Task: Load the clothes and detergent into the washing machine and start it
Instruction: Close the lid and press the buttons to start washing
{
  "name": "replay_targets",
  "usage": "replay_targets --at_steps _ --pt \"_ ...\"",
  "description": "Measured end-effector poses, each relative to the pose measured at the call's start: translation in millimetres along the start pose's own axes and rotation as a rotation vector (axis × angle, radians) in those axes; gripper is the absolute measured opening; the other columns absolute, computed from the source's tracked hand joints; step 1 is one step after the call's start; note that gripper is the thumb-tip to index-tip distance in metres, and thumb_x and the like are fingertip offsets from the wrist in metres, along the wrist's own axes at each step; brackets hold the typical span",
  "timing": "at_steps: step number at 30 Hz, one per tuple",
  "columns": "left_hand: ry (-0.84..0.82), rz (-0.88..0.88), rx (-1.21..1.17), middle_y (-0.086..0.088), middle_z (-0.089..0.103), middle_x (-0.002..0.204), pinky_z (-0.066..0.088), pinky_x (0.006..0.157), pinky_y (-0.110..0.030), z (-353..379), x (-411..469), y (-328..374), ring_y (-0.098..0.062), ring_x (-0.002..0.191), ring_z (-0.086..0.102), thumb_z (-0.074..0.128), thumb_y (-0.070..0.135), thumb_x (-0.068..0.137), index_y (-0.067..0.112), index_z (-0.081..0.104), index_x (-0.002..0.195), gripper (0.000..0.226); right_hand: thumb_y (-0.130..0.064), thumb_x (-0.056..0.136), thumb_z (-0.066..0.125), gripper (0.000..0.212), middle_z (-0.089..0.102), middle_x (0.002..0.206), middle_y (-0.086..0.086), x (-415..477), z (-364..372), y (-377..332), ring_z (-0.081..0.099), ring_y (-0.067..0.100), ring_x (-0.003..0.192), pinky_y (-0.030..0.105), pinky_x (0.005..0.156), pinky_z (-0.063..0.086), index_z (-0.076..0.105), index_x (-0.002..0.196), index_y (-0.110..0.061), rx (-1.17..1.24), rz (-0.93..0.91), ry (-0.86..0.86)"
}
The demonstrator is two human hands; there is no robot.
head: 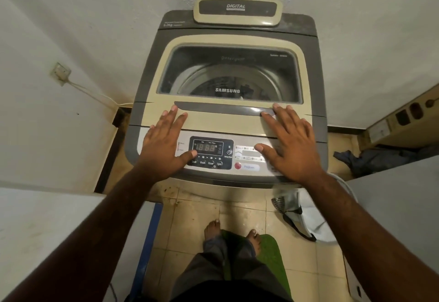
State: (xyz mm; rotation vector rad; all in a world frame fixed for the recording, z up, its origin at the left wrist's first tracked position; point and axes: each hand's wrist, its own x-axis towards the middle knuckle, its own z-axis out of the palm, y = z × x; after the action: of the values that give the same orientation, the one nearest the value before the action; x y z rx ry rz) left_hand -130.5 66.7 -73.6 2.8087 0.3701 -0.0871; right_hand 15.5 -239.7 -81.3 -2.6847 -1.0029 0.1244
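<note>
A top-loading washing machine (228, 33) stands against the wall, its cream lid (225, 121) closed. Through the lid's glass window (230, 73) I see the steel drum. My left hand (166, 142) lies flat on the lid's left front, fingers spread, thumb near the control panel (211, 152) with its digital display. My right hand (287, 145) lies flat on the right front, fingertips at the lid's grey handle strip (223, 108), thumb over the buttons beside the red program button (237, 166). Neither hand holds anything.
A grey and white cloth or bag (301, 216) lies on the tiled floor right of the machine's base. Dark clothes (370, 161) are heaped at the right. A green mat (273, 254) is under my feet. White surfaces flank me left (47, 225) and right (399, 202).
</note>
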Motion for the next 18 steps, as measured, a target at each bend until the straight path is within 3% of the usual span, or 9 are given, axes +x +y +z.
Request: replay_targets --at_steps 3,9,18 --pt "0.083 -0.025 -0.014 0.000 0.006 0.171 0.020 0.122 -0.061 8.0 -0.7 7.2 -0.026 0.158 0.009 0.042 0.070 0.086 0.025 0.018 0.160 0.090 -0.065 0.098 0.032 0.073 0.000 0.172 -0.005 -18.6 -0.5 15.5 -0.001 0.021 0.159 0.055 0.125 0.008 0.014 0.162 -0.035 0.022 0.023 -0.002" --pt "0.253 -0.087 0.049 -0.004 0.021 0.169 0.022 0.121 -0.058 26.2 -2.1 21.4 -0.028 0.155 0.021 0.040 0.061 0.091 0.020 0.030 0.158 0.079 -0.051 0.093 0.040 0.067 0.017 0.170 -0.001 -49.8 2.9 26.6 0.012 0.023 0.158 0.059 0.123 0.017 0.035 0.156 -0.029 0.112 -0.017 0.048" --pt "0.256 -0.069 0.161 -0.011 0.033 0.163 0.029 0.109 -0.065 16.5 6.2 9.8 -0.038 0.144 0.036 0.034 0.048 0.096 0.018 0.040 0.152 0.064 -0.053 0.093 0.047 0.063 0.027 0.167 -0.006 -61.2 12.4 26.7 0.018 0.016 0.156 0.051 0.123 0.016 0.043 0.152 -0.030 0.122 0.023 0.148"
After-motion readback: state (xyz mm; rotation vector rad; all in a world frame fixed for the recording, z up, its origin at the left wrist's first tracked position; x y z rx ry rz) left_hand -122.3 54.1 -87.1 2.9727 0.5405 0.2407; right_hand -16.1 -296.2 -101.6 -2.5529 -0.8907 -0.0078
